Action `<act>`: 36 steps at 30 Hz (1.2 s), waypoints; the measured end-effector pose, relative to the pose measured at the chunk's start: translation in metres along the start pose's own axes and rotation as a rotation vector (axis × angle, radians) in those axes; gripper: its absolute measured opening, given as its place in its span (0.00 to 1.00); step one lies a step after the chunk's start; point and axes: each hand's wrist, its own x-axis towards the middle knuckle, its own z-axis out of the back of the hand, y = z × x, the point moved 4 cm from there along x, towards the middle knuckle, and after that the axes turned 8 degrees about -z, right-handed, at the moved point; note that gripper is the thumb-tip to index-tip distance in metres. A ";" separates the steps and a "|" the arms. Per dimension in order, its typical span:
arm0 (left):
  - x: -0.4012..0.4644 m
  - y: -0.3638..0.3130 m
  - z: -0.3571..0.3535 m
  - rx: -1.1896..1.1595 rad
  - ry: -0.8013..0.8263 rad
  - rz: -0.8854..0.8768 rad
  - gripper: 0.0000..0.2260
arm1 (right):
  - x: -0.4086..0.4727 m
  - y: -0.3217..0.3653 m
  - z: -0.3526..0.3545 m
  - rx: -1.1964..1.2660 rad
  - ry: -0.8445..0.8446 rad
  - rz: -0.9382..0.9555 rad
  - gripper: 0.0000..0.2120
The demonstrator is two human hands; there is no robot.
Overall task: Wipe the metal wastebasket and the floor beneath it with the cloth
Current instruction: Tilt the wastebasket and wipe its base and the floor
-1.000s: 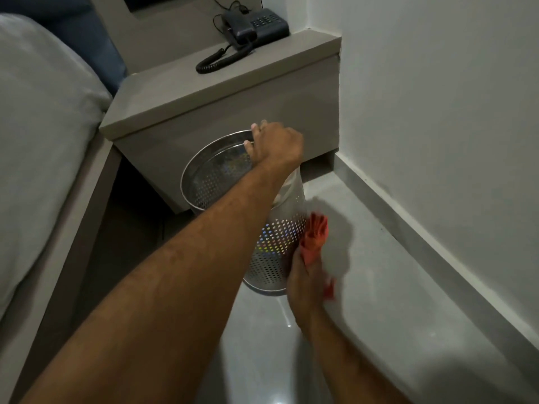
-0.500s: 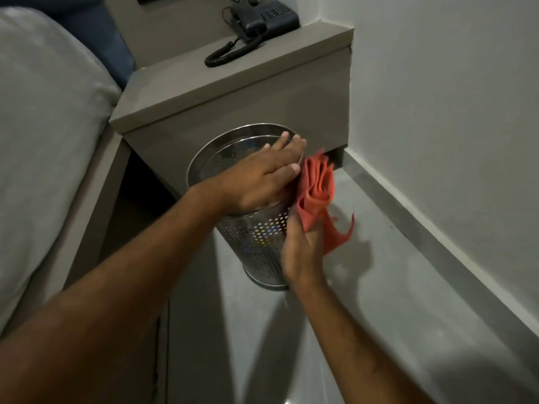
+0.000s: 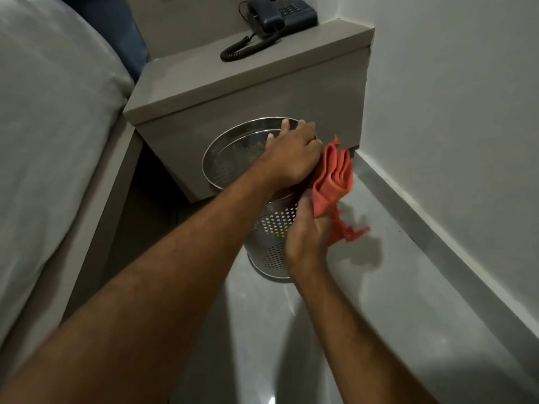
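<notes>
At the bin's (image 3: 271, 237) 3 o'clock side, right hand (image 3: 309, 237) clenched the cloth (image 3: 332, 182); left hand (image 3: 291, 158) gripped the rim (steadying). Best: keep rim pinned, wipe downward.

One perforated metal wastebasket (image 3: 271, 228), one red cloth (image 3: 334, 182), two bare hands, left hand (image 3: 291, 158) and right hand (image 3: 309, 234), one corded telephone (image 3: 277, 16), one bedside cabinet (image 3: 233, 91), one bed (image 3: 52, 126)

Shiny perforated metal wastebasket (image 3: 271, 237), glossy floor (image 3: 379, 287)
</notes>
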 end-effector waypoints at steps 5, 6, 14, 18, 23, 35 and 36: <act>0.011 0.006 -0.005 0.017 -0.038 0.202 0.19 | -0.016 -0.082 0.066 -0.619 0.034 -0.321 0.26; 0.013 0.006 -0.005 0.018 -0.059 0.238 0.21 | -0.021 -0.089 0.077 -0.695 0.057 -0.431 0.27; 0.020 0.009 0.001 -0.031 -0.199 0.404 0.23 | -0.024 -0.013 0.008 -0.052 0.043 -0.174 0.30; 0.012 0.006 0.002 -0.039 -0.171 0.342 0.22 | -0.018 -0.050 0.047 -0.190 0.028 -0.324 0.20; -0.037 0.012 0.006 0.056 0.217 -0.302 0.27 | -0.025 -0.061 0.071 -0.313 0.190 -0.440 0.21; -0.043 0.011 0.007 -0.252 0.189 -0.212 0.21 | -0.041 -0.049 0.040 -0.216 -0.004 -0.265 0.27; -0.043 0.010 0.005 -0.294 0.192 -0.187 0.21 | -0.042 -0.063 0.052 -0.315 -0.021 -0.355 0.25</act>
